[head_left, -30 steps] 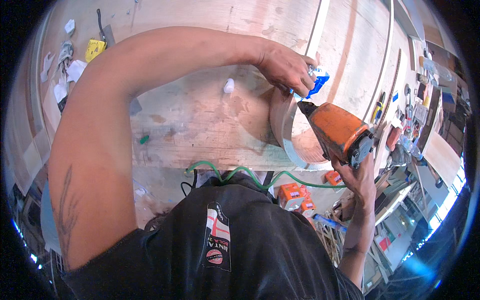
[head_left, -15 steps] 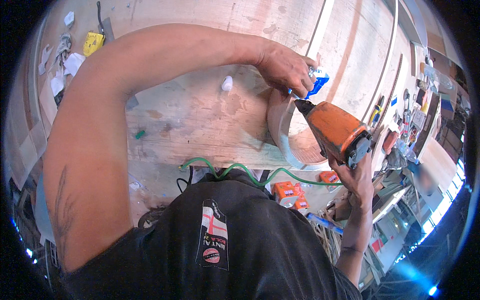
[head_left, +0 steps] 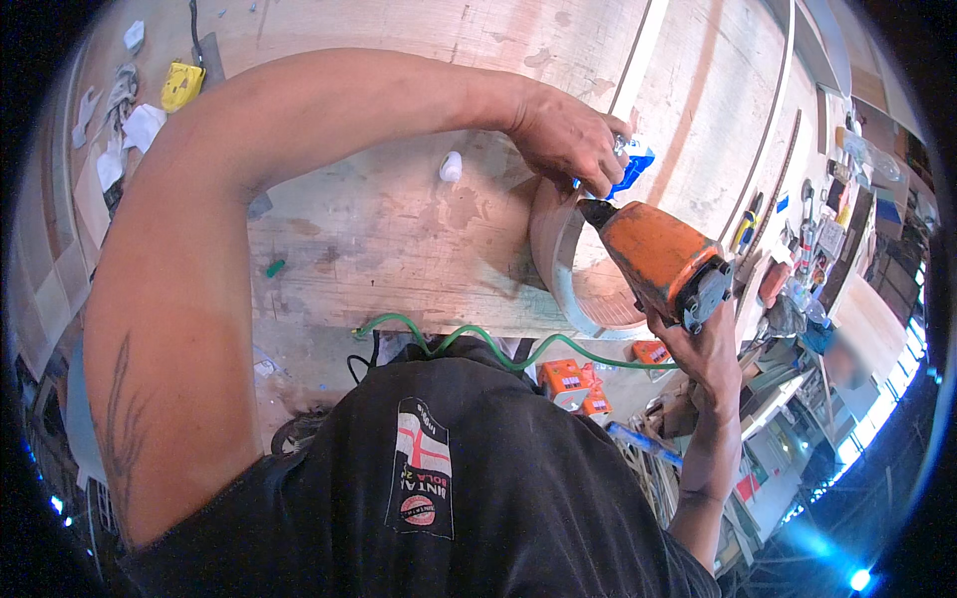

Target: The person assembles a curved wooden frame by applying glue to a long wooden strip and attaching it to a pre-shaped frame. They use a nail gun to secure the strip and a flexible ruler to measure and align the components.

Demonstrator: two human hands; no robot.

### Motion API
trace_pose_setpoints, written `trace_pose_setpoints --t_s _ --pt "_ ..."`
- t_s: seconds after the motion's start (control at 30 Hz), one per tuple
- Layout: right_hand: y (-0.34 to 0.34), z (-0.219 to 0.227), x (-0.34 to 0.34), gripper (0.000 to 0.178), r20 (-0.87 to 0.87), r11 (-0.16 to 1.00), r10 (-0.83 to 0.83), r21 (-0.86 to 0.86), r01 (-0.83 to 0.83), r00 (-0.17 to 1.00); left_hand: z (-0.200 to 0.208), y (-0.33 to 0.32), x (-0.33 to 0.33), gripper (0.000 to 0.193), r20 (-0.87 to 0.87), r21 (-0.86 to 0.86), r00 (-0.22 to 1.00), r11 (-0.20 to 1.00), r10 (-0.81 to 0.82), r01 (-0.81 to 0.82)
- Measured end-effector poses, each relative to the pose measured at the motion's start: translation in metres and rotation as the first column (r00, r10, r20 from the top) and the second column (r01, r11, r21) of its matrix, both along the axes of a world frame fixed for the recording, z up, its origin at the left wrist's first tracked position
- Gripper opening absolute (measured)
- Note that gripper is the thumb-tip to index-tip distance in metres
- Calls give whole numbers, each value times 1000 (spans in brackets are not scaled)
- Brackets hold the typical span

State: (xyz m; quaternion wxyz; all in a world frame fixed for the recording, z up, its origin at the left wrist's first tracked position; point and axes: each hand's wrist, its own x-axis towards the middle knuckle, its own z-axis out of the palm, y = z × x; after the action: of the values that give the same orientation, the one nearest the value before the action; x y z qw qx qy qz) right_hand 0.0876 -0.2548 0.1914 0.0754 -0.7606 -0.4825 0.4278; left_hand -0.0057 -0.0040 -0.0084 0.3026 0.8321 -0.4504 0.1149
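Nailer (head_left: 658,254), orange housing, scuffed and darkened, pneumatic by its look; black nose (head_left: 598,211) shifted slightly left over the last second, now close under the left hand (head_left: 568,135) and right by the far end of a curved wooden band (head_left: 605,296); contact between nose and wood cannot be told; in judgement, a fine aiming adjustment, the tool being lined up on that end; left hand in much the same place as before, fingers curled down at the band's far end and against a blue-and-white packet (head_left: 632,171), exact hold hidden beneath the fingertips; right hand (head_left: 703,349) closed round the nailer's handle, trigger finger out of sight

Band, one: located on the plywood workbench (head_left: 399,254), right of centre, at the near edge; pale wood bent in a broad curve, seemingly stood on edge; inner face finely ribbed, outer face shadowed, rim pale; right part passing behind the nailer

Hose (head_left: 464,334), green, coiled, along the near edge toward the right hand
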Motion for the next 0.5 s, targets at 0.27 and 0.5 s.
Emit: trace_pose_setpoints --t_s 0.27,0.5 --pt "0 0 2 58 19 999 51 13 -52 999 -3 -1 -1 19 9 -32 1000 999 -1 1" --pt "-1 9 -6 64 46 991 132 26 -133 990 1 0 -1 15 51 -26 998 999 30 -28"
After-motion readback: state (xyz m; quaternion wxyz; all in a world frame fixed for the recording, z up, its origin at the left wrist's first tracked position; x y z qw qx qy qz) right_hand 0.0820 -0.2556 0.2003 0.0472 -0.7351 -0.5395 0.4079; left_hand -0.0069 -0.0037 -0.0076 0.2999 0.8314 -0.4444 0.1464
